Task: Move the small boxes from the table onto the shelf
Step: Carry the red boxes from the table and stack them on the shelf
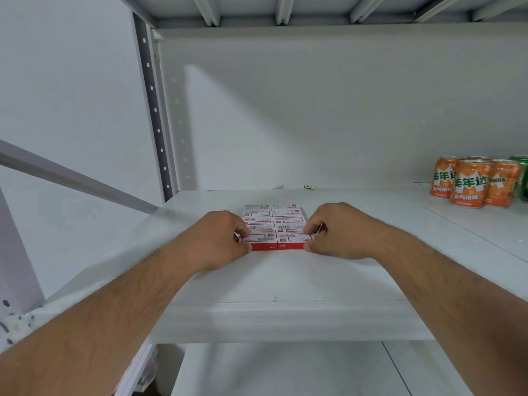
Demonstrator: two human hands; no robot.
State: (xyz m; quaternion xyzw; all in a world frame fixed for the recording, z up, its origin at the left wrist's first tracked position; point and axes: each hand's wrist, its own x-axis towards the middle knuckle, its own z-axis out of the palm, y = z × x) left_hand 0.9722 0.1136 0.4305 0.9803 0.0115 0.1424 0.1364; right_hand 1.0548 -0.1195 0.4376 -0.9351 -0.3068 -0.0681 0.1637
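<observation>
Boxes (275, 227) on shelf (285, 281), two tight columns, near middle. Left hand (221, 238) and right hand (334, 231) pinching the front pair's outer ends. Likely light, stiff card, slick-faced; best gripped at ends, squeezed together.

Orange soda cans (473, 181) stand clustered at far right, touching each other. A green can (523, 178) sits just behind them, partly cut off. Perforated grey upright post (154, 110) at left, white wall (314, 110) behind.
</observation>
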